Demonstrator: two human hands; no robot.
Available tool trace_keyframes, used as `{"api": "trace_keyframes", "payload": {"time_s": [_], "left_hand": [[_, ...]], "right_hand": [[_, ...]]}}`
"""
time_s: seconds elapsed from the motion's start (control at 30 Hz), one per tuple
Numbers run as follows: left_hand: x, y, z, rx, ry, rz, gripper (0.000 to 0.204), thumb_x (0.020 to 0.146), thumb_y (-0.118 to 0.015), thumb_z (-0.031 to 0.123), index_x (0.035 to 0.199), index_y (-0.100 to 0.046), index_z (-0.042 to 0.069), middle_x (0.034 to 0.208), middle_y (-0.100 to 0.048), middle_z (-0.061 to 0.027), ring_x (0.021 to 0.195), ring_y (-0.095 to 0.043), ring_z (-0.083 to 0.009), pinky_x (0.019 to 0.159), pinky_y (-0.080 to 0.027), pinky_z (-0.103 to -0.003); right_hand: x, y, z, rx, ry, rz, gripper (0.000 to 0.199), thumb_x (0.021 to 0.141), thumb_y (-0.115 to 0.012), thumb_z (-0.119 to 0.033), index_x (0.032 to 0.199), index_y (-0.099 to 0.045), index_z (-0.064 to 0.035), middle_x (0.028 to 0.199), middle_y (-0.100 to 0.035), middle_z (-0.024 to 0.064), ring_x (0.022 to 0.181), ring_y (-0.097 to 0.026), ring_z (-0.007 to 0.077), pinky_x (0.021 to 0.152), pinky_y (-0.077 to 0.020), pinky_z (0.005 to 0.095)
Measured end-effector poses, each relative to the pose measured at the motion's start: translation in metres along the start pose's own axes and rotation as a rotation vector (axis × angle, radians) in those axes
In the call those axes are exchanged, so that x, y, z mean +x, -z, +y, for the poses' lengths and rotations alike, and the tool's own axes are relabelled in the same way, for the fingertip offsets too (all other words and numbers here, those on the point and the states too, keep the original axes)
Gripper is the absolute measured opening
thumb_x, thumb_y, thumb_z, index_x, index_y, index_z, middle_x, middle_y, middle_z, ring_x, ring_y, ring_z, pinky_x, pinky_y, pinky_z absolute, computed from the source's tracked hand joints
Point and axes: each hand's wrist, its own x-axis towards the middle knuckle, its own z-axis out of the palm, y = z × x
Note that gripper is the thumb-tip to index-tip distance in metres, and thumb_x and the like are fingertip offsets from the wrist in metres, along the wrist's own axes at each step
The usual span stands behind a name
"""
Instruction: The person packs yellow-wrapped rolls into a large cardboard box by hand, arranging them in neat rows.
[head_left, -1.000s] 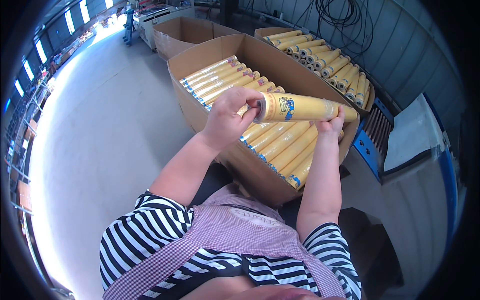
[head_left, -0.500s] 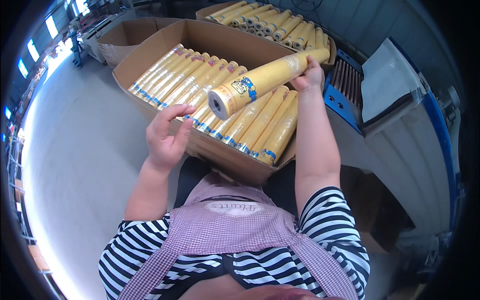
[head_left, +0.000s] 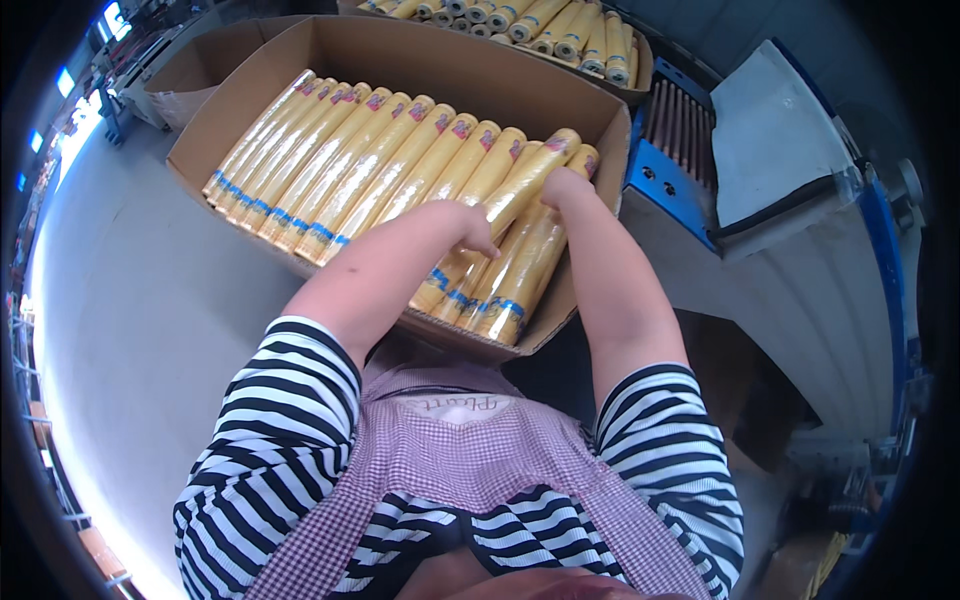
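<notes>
A large cardboard box (head_left: pixel 300 45) stands in front of me, holding a row of plastic-wrapped yellow rolls (head_left: pixel 345 160) with blue print near one end and reddish pictures near the other. One yellow roll (head_left: pixel 522 185) lies slanted over its neighbours at the right of the row. My left hand (head_left: pixel 468 228) is closed about its middle, the fingers partly hidden between rolls. Near its far end, my right hand (head_left: pixel 568 190) has its fingers curled against it, mostly hidden behind the wrist.
Behind stands another carton (head_left: pixel 640 75) stacked with yellow rolls showing their hollow ends. An open brown box (head_left: pixel 190 70) is at the far left. To the right is a machine with a blue frame (head_left: pixel 665 195), dark rollers and a pale panel (head_left: pixel 775 140).
The yellow roll has come down from above the box into the right part of the row. My left hand, earlier apart and open, has reached in onto it. The view has shifted.
</notes>
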Motion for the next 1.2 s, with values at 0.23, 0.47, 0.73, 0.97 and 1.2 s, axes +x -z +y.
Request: {"api": "trace_keyframes", "payload": {"time_s": [0.23, 0.47, 0.73, 0.97, 1.2], "left_hand": [[0.02, -0.026, 0.013, -0.116, -0.096, -0.043, 0.116, 0.077, -0.087, 0.04, 0.153, -0.018, -0.013, 0.123, -0.067, -0.0315, 0.108, -0.069, -0.0405, 0.094, -0.056, -0.042], [0.041, -0.048, -0.01, -0.138, -0.166, 0.115, 0.117, 0.086, -0.08, 0.048, 0.16, -0.009, -0.009, 0.137, -0.059, -0.0349, 0.125, -0.061, -0.0418, 0.108, -0.047, -0.043], [0.054, -0.067, 0.01, -0.251, -0.157, 0.187, 0.112, 0.09, -0.075, 0.043, 0.161, -0.002, -0.006, 0.115, -0.068, -0.0329, 0.096, -0.071, -0.0396, 0.09, -0.057, -0.04], [0.043, -0.049, 0.011, -0.292, -0.142, -0.055, 0.117, 0.094, -0.071, 0.043, 0.161, 0.015, 0.0, 0.098, -0.072, -0.0272, 0.064, -0.071, -0.0297, 0.057, -0.059, -0.038], [0.036, -0.007, -0.011, -0.37, -0.333, 0.601, 0.056, 0.099, -0.063, 0.042, 0.138, -0.06, 0.002, 0.119, -0.069, -0.0212, 0.111, -0.068, -0.0297, 0.1, -0.052, -0.037]], "right_hand": [[0.003, -0.022, 0.02, -0.063, -0.096, 0.076, 0.087, 0.089, -0.074, -0.038, 0.16, -0.031, -0.0113, 0.15, -0.054, 0.0204, 0.135, -0.057, 0.0359, 0.112, -0.0459, 0.0422], [0.023, -0.048, 0.024, 0.23, -0.197, 0.109, 0.12, 0.084, -0.079, -0.047, 0.166, -0.001, -0.0066, 0.156, -0.045, 0.0254, 0.142, -0.049, 0.0357, 0.12, -0.037, 0.0428], [-0.001, 0.005, 0.019, 0.225, -0.139, 0.321, 0.123, 0.08, -0.081, -0.043, 0.159, -0.004, 0.0099, 0.139, -0.06, 0.0279, 0.13, -0.061, 0.0358, 0.11, -0.0476, 0.0373], [-0.052, 0.036, 0.031, 0.823, 0.434, 0.853, 0.083, 0.084, -0.075, -0.023, 0.155, -0.036, -0.0047, 0.132, -0.063, 0.0229, 0.123, -0.064, 0.028, 0.1, -0.0519, 0.0372], [-0.164, 0.042, 0.003, 1.31, 0.884, 0.516, 0.087, 0.085, -0.071, 0.0, 0.157, -0.025, -0.002, 0.142, -0.051, 0.0153, 0.128, -0.057, 0.0253, 0.108, -0.0471, 0.0379]]}}
